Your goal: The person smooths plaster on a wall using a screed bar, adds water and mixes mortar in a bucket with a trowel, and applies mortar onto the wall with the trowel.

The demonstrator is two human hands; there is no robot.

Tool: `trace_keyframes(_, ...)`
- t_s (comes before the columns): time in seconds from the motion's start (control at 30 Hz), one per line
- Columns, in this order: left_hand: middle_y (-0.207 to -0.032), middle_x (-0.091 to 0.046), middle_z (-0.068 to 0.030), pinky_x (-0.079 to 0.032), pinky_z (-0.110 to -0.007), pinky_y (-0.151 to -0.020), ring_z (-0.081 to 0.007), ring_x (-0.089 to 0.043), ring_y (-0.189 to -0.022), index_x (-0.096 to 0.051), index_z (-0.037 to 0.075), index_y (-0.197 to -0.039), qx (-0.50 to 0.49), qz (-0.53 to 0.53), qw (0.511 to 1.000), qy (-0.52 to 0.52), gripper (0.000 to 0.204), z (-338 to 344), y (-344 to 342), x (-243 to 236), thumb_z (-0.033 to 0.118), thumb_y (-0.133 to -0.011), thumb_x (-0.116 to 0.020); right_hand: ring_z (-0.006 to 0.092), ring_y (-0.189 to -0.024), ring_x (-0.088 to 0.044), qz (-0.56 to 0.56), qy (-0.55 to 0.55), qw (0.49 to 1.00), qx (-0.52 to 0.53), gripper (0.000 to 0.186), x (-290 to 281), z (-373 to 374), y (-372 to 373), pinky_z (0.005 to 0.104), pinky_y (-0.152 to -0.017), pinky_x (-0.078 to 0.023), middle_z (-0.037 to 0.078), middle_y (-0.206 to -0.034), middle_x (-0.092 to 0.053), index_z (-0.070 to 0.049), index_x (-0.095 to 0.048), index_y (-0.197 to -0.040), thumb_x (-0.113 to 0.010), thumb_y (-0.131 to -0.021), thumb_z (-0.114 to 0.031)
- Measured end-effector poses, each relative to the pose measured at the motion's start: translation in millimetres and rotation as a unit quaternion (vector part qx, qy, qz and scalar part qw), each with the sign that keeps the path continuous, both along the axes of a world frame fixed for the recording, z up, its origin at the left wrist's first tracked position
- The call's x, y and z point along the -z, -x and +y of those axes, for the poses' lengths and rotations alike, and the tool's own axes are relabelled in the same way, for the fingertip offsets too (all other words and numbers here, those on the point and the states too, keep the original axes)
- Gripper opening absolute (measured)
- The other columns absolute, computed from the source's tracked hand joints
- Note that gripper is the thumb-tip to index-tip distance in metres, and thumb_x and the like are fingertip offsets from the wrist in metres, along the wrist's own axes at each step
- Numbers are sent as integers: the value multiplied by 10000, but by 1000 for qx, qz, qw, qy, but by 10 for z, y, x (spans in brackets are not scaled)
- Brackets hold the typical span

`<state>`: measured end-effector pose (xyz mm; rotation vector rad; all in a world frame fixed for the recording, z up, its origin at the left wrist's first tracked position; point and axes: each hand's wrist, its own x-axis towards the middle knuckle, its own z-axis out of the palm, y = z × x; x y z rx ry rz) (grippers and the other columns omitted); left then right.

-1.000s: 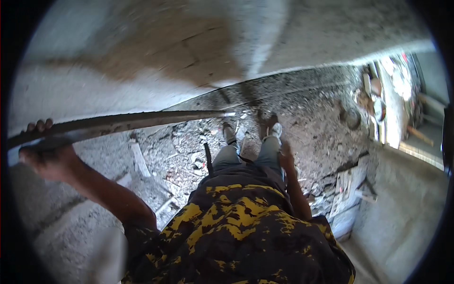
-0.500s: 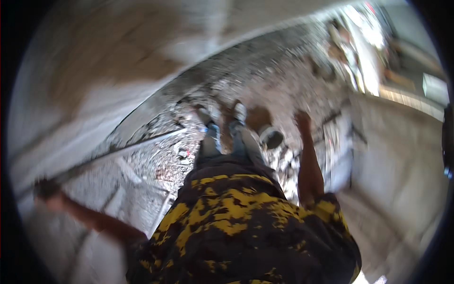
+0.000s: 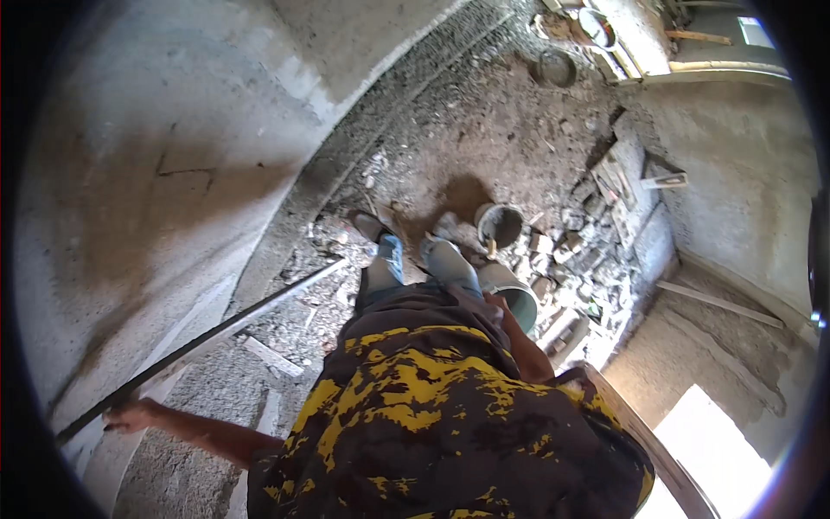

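Note:
My left hand (image 3: 131, 415) is out to the left with its fingers curled, right beside the lower end of a long straight bar (image 3: 233, 324). Whether it grips the bar or something small cannot be made out. The bar slants from the lower left up to near my feet, along the wall. My right hand (image 3: 496, 304) is close to my body, at the shirt's hem, next to a pale bucket (image 3: 524, 304) tilted on its side. Its fingers are mostly hidden. A second bucket (image 3: 500, 227) stands just beyond my right foot.
Broken rubble (image 3: 575, 259) covers the floor at my right, with a slab (image 3: 624, 173) leaning beyond it. A curved plastered wall (image 3: 173, 173) rises on the left. A round pan (image 3: 554, 67) and another bucket (image 3: 596, 28) lie at the far right. Wooden strips lie about.
The view has turned and sharpened. My right hand has come in from reaching out ahead on the right to beside my hip. The left arm is still stretched out near the bar.

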<state>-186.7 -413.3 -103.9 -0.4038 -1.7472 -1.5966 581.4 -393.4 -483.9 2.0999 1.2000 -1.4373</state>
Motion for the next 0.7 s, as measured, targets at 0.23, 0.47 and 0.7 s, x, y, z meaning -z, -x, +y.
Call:
trace_keyframes(0.23,-1293,-358,-294,-355,-416,-986,-395,-410,-1168,-263,-85,-1324,-190,13,922,336,705,1102,-1072,1199,335,-860,-589,196,-823,-593,180,-47,906,379,271,14,323,-479,397,-684,-468,80,-959,-605,-77,-583,-1033,-470,-863,-255)
trace_keyframes(0.47,-929,-626,-219,-454,-418,-810,-377,-582,-956,-502,-76,-1089,448,-50,254,856,503,1211,-2980,3910,325,-791,-557,207,-803,-619,146,-124,805,561,214,577,1140,-1544,377,-614,-488,64,-942,-609,-100,-549,-979,-491,-857,-268)
trace_keyframes(0.7,-1230,-514,-206,-387,-341,-950,-273,-506,-1144,-384,-30,-1296,641,-295,205,678,564,2152,-6148,4426,234,-845,-595,360,-861,-625,-120,-77,971,192,318,2451,620,-2179,435,-741,-502,226,-892,-638,16,-641,-847,-483,-782,-252)
